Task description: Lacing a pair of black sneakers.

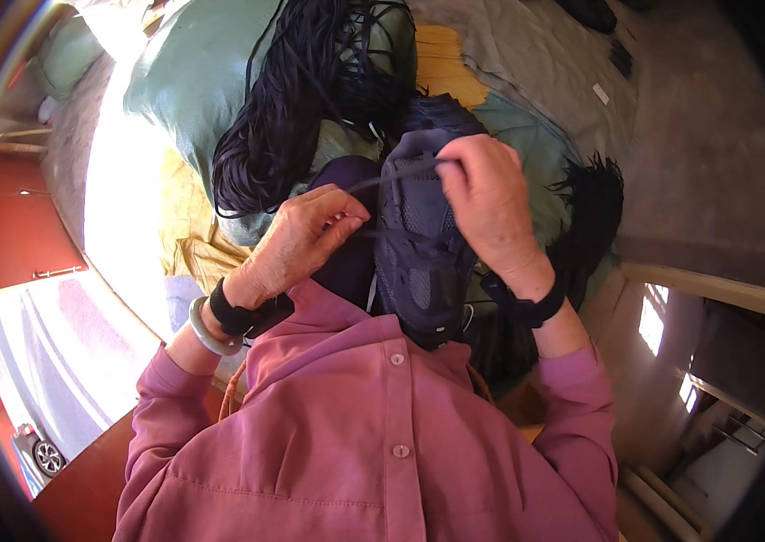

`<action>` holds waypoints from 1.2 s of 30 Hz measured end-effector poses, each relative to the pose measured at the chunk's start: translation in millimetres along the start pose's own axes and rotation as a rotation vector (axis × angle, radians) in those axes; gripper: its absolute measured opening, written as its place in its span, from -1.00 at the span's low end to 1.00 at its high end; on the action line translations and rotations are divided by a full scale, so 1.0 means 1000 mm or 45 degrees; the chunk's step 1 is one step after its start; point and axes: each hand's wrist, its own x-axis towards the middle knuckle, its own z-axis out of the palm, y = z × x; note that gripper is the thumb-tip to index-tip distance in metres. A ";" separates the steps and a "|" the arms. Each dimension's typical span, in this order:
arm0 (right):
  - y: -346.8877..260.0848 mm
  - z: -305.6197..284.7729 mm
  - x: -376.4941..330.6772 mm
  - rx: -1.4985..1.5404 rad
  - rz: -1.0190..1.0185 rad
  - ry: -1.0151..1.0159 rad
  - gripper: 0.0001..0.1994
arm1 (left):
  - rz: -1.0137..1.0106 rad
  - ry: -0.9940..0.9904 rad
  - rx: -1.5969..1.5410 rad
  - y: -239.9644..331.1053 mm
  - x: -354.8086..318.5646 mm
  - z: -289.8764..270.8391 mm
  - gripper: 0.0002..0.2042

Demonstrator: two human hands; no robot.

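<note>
A dark sneaker (418, 280) lies on my lap, its toe toward me and its opening away from me. Dark shoelace (391, 178) crosses above its upper, stretched between my two hands. To the left of the shoe, my left hand (305, 233) pinches the lace between thumb and fingers. My right hand (488, 199) is at the right of the shoe's tongue, closed on the lace near the upper eyelets. More lace runs across the middle of the shoe. The fingers of both hands partly hide the lace ends.
Ahead on a green sack (188, 99) hangs a thick bundle of black laces (274, 117). Another black bundle (595, 203) lies at the right. Yellow cloth (450, 63) and grey cloth (536, 63) spread beyond. A red door (16, 226) stands at the far left.
</note>
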 end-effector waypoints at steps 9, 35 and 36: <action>0.139 -0.115 -0.092 1.408 1.248 0.622 -0.78 | 0.087 -0.074 -0.043 0.005 0.014 0.015 -0.91; 0.265 -0.316 -0.351 0.608 1.879 0.789 -0.79 | 0.700 -0.020 0.546 0.046 0.050 0.032 -0.81; 0.236 -0.281 -0.312 0.669 1.751 0.650 -0.76 | 0.700 -0.014 0.546 0.044 0.048 0.031 -0.81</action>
